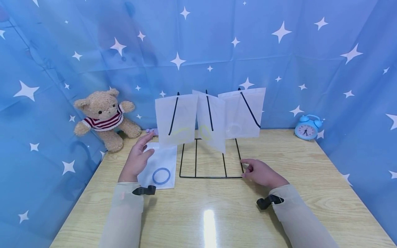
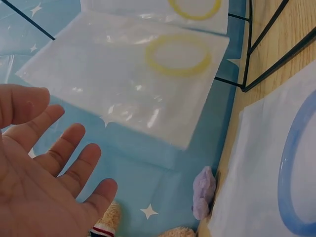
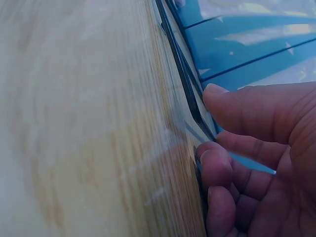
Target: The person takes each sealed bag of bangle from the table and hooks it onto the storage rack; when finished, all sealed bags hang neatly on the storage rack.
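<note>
A black wire rack (image 1: 204,177) stands on the table with several hooks. From it hang three translucent bags: the left bag (image 1: 175,113) and middle bag (image 1: 217,113) show a yellow ring (image 2: 178,73) inside, and the right bag (image 1: 229,106) shows a faint pale ring. My left hand (image 1: 138,156) is spread beside the left bag, holding nothing. Below it a white bag (image 1: 147,172) lies flat with a blue ring (image 1: 161,167) in or on it. My right hand (image 1: 258,172) pinches the rack's front right corner, its thumb and forefinger about the wire (image 3: 192,108).
A teddy bear (image 1: 102,117) in a striped top leans at the back left. A small purple toy (image 2: 204,192) sits behind the flat bag. A blue alarm clock (image 1: 307,129) stands at the back right. A starry blue curtain (image 1: 204,44) borders the wooden table (image 1: 242,213).
</note>
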`<state>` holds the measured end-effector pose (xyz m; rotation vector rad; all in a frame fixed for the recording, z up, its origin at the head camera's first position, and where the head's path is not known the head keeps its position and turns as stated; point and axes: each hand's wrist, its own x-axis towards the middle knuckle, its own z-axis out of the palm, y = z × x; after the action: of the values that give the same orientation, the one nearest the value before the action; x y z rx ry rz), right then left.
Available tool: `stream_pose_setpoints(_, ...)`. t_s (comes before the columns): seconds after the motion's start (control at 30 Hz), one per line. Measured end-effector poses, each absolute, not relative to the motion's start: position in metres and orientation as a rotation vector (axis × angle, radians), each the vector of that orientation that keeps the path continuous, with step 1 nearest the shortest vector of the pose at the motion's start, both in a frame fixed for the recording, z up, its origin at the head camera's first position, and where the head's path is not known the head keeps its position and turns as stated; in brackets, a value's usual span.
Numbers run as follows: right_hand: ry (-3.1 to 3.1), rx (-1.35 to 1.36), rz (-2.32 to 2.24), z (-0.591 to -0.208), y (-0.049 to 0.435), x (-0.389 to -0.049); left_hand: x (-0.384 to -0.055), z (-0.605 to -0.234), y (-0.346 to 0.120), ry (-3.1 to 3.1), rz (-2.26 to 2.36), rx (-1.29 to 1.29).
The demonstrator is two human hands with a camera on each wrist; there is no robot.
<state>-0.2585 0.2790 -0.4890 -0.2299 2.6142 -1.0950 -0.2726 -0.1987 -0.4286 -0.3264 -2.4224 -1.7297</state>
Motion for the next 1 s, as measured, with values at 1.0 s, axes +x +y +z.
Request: stream_pose_setpoints(1.0, 2.594, -0.199, -1.101, -0.490, 0.280, -0.259, -0.264, -0.433, -0.258, -3.063, -1.562, 0.143)
